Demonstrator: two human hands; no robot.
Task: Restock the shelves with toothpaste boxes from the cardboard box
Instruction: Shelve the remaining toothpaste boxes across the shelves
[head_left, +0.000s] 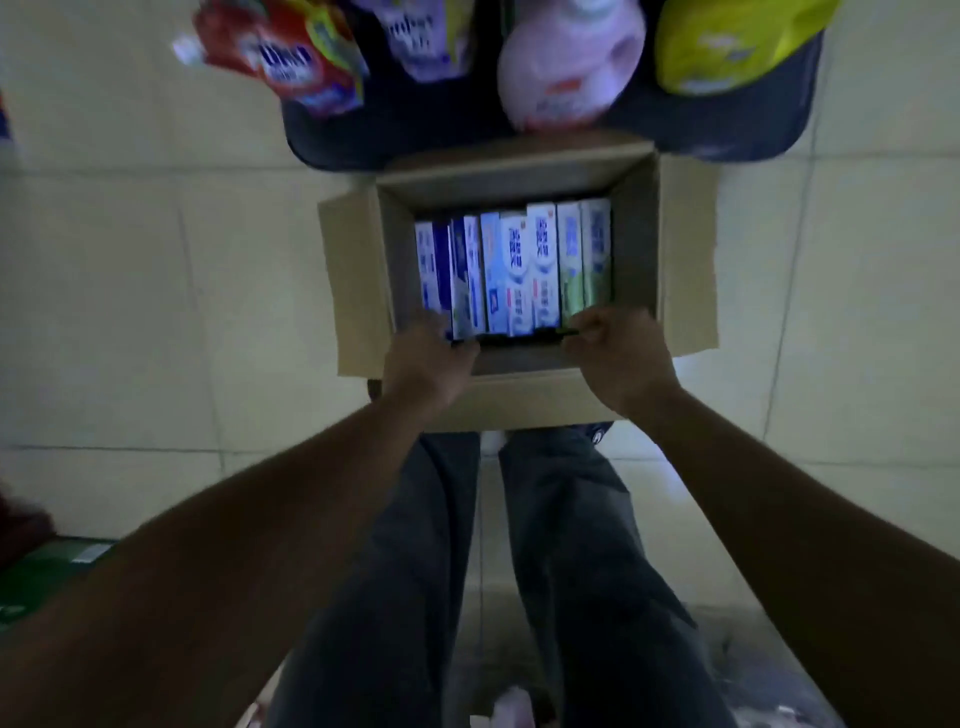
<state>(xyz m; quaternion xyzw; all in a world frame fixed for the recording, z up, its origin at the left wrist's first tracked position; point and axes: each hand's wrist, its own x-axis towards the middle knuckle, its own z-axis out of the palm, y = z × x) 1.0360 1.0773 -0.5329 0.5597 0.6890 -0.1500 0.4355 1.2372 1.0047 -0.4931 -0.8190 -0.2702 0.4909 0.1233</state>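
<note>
An open cardboard box (680, 270) stands on the tiled floor in front of my legs. Several toothpaste boxes (514, 270), blue, white and green, lie side by side inside it. My left hand (428, 358) reaches into the near left corner, fingers curled down at the ends of the blue boxes. My right hand (621, 353) reaches into the near right corner with fingers curled at the ends of the green boxes. The fingertips are hidden and the picture is blurred, so I cannot tell whether either hand grips the row.
Beyond the box a dark bin or low shelf (769, 119) holds bagged goods: a red pouch (291, 57), a pink pack (566, 67) and a yellow bag (727, 41). A green carton (47, 571) lies at the lower left. My trouser legs (519, 545) stand just behind the box.
</note>
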